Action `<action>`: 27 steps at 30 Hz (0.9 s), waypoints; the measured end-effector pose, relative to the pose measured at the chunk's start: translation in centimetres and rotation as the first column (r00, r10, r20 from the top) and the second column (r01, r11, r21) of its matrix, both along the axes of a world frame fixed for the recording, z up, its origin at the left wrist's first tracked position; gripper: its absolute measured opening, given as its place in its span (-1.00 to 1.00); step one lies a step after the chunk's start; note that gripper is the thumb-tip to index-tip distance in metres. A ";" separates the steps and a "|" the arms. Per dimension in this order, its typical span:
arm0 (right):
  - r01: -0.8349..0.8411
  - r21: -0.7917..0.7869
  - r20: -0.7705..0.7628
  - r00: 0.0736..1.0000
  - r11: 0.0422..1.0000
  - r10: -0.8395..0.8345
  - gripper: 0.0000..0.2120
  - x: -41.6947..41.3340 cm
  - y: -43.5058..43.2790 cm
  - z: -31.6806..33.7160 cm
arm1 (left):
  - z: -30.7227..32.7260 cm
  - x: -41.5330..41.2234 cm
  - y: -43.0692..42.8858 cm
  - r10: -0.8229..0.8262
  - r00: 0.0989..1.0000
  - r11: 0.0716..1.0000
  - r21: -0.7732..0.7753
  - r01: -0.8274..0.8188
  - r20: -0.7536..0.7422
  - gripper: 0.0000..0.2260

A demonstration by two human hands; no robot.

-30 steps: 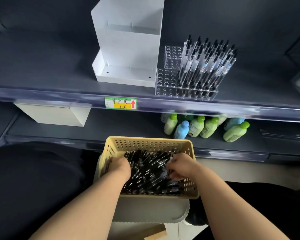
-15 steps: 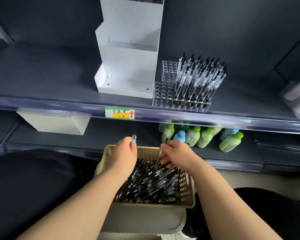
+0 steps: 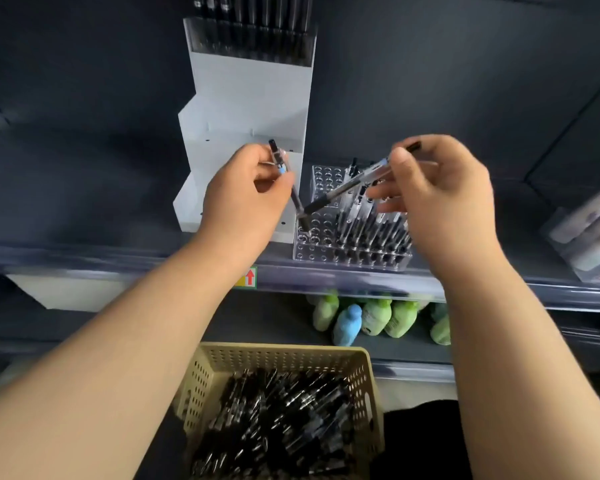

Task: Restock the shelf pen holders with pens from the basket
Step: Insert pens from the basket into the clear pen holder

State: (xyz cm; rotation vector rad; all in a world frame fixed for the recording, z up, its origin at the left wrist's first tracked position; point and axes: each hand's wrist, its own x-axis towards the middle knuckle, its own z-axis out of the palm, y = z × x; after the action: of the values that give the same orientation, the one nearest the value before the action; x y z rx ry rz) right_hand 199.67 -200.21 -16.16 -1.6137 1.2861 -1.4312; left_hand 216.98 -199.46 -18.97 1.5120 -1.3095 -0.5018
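Raised from basket (image 3: 284, 360) to holder (image 3: 326, 253): left hand (image 3: 239, 199) pinches pen (image 3: 297, 202), right hand (image 3: 444, 195) second pen (image 3: 347, 187).

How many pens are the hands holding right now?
2. One pen in the left hand, tip down at the clear holder, left side; another pen in the right hand, slanting above the holder. Others may be hidden in the palms.

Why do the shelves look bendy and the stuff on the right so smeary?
Head view: the wide-angle lens tilts and bends the shelf edge toward the corners; the packets at the right edge are smeared by blur, and the right hand is slightly soft too.
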 end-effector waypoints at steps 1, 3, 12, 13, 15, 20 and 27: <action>0.016 -0.042 0.002 1.000 0.999 -0.016 -0.83 -0.1 -0.8 0.5 | 0.3 0.1 -0.7 0.001 1.000 1.000 -0.025 -0.002 -0.028 -0.86; 0.062 -0.116 -0.004 0.998 0.991 -0.063 -0.82 -0.2 -2.4 1.1 | 0.6 0.2 -1.9 0.007 0.998 0.998 -0.064 -0.011 -0.068 -0.88; 0.125 -0.154 -0.463 0.867 0.980 -0.184 -0.98 1.5 -8.8 0.6 | -0.3 -0.3 -5.2 0.007 1.000 0.998 -0.061 -0.006 0.001 -0.87; 0.108 -0.150 -0.513 0.841 0.983 -0.171 -0.96 1.7 -9.1 0.3 | -0.3 -0.2 -5.3 0.013 1.000 0.998 -0.056 -0.013 -0.001 -0.87; 0.082 -0.130 -0.587 0.797 0.988 -0.144 -0.93 2.0 -9.9 -0.1 | -0.5 -0.3 -5.5 0.020 1.000 0.999 -0.045 -0.020 0.001 -0.87; 0.061 -0.107 -0.720 0.684 0.992 -0.119 -0.90 2.4 -10.9 -0.9 | -0.8 -0.3 -5.7 0.023 0.999 0.998 -0.053 -0.021 0.042 -0.87; 0.050 -0.088 -0.764 0.637 0.995 -0.100 -0.84 2.7 -11.0 -0.4 | -0.8 -0.1 -5.6 0.008 0.998 0.998 -0.061 -0.004 0.059 -0.87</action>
State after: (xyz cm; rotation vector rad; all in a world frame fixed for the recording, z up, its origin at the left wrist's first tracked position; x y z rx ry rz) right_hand 202.34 -211.25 -16.53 -2.3723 1.7881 -0.7940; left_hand 216.92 -205.03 -19.73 1.4900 -1.3541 -0.4122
